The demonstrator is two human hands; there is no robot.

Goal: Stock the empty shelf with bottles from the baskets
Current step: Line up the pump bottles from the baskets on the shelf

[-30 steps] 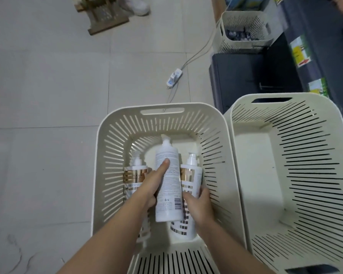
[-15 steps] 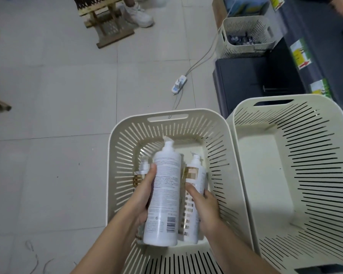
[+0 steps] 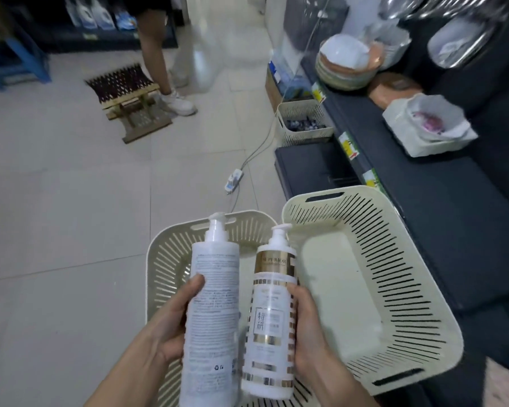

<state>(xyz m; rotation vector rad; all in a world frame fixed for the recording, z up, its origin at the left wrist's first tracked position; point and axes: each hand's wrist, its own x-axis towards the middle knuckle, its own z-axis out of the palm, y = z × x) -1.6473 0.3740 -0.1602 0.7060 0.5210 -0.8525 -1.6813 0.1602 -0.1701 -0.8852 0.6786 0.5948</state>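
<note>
Left hand (image 3: 171, 333) grips a tall plain white pump bottle (image 3: 212, 312), right hand (image 3: 309, 336) grips a gold-banded glossy bottle (image 3: 269, 315); fingers curled round both, above the slotted cream plastic basket (image 3: 165, 259), dark shelf (image 3: 441, 224) alongside.

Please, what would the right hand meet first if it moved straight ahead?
Probably the far rim of the left basket, though the right hand with its bottle may pass above it.
</note>
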